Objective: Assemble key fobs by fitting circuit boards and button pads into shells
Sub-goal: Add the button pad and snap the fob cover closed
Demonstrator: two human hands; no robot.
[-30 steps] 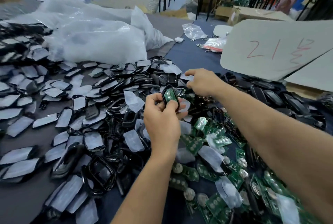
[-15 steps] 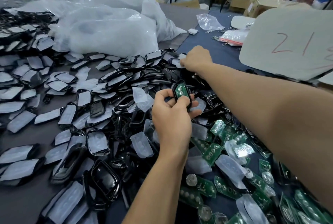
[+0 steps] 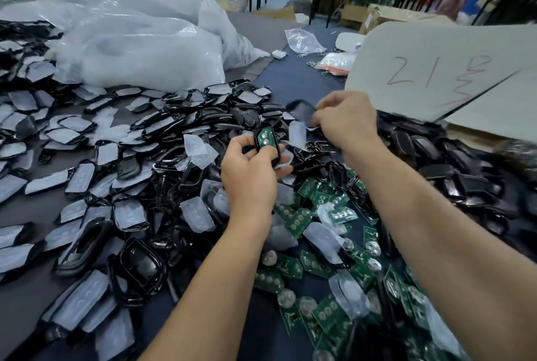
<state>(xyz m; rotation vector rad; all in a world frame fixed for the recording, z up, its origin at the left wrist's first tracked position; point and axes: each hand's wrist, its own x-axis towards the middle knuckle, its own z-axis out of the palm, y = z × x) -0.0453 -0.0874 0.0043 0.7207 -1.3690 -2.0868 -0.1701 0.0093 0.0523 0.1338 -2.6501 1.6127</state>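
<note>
My left hand (image 3: 250, 174) grips a black fob shell (image 3: 265, 141) with a green circuit board seated inside it, held upright above the pile. My right hand (image 3: 345, 119) pinches a second black shell piece (image 3: 302, 110), lifted just above the heap and blurred by motion, a little beyond and right of the left hand. Loose green circuit boards (image 3: 299, 218) lie below both hands. Translucent button pads (image 3: 197, 215) are scattered among the black shells.
Black shells with white pads (image 3: 78, 125) cover the table to the left. More black shell halves (image 3: 453, 163) pile up on the right. Big clear plastic bags (image 3: 136, 49) sit at the back left, and a cardboard sheet marked in red (image 3: 430, 70) stands at the back right.
My right hand has come back from the far pile toward me, now lifting a black shell piece. My left hand keeps holding the shell with the board.
</note>
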